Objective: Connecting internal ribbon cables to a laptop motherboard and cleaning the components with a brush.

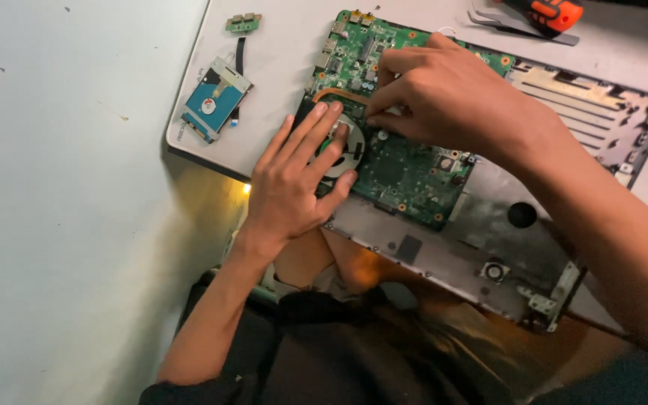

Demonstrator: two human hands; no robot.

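Note:
A green laptop motherboard (406, 172) lies in an opened grey laptop base (451, 247) on my lap. My left hand (298, 184) rests flat, fingers spread, on the round cooling fan (348, 154) at the board's near left corner. My right hand (451, 94) reaches across the board from the right, its fingertips pinched together just beside the fan and the copper heat pipe (339, 91). What the fingertips pinch is too small to make out.
A white laptop lid (279, 45) lies beneath the board, bearing a hard drive (214, 97) with a black ribbon cable and a small green connector board (243, 22). Metal tweezers (515, 28) and an orange-handled tool (556, 11) lie at the top right. A pale floor spreads left.

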